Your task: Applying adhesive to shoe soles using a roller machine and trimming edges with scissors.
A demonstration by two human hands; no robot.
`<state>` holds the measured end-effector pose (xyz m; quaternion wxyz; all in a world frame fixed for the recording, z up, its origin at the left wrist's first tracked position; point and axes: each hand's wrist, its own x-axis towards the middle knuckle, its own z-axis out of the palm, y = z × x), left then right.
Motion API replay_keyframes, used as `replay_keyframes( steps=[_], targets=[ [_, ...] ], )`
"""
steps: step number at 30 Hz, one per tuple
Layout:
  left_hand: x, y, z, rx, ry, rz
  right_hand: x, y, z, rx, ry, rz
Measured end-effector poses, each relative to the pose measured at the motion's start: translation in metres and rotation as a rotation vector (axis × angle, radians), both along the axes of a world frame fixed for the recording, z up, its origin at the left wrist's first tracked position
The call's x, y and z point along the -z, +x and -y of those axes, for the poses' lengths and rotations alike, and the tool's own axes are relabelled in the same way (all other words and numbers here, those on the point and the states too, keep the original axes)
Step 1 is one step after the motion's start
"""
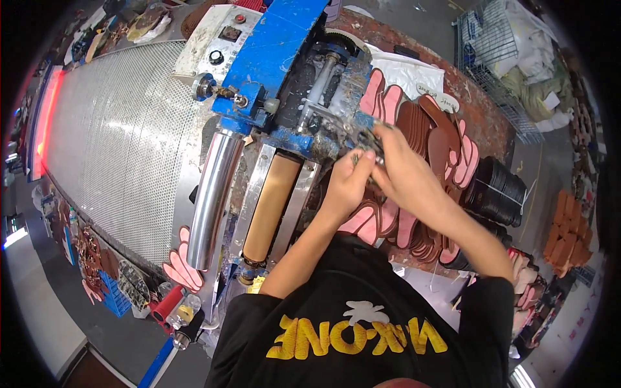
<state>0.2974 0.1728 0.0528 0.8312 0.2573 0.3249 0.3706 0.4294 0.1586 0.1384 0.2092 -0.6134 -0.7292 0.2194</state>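
Observation:
My left hand (347,185) and my right hand (409,169) are close together, in front of the right end of a blue roller machine (275,48). Both have their fingers closed around a small greyish, metallic-looking thing (370,143). It is blurred and mostly covered by my fingers, so its kind does not show. Beyond my right hand lies a stack of brown insoles (414,129). Several pink-faced insoles (372,97) fan out around it. More pink insoles (361,220) lie below my hands, partly behind my wrists.
A shiny steel roller (217,194) and a tan roller (272,207) stick out toward me. Left of them runs a wide mesh conveyor (123,149), with pink insoles (184,265) at its near corner. Black bundled stacks (495,194) and a wire cage (488,39) stand right.

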Motion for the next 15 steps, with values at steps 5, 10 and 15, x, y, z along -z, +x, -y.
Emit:
replay_keyframes(
  steps=[5,10,15],
  targets=[
    [-0.035,-0.037,0.047,0.266,0.511,-0.437,-0.005,0.0,0.068,0.171,-0.137,0.123],
    [-0.052,-0.053,0.082,0.62,0.461,-0.558,-0.002,0.027,0.117,0.21,-0.125,0.143],
    [-0.035,-0.034,0.087,0.368,0.268,-0.277,-0.02,0.005,0.123,0.197,-0.205,-0.11]
  ],
)
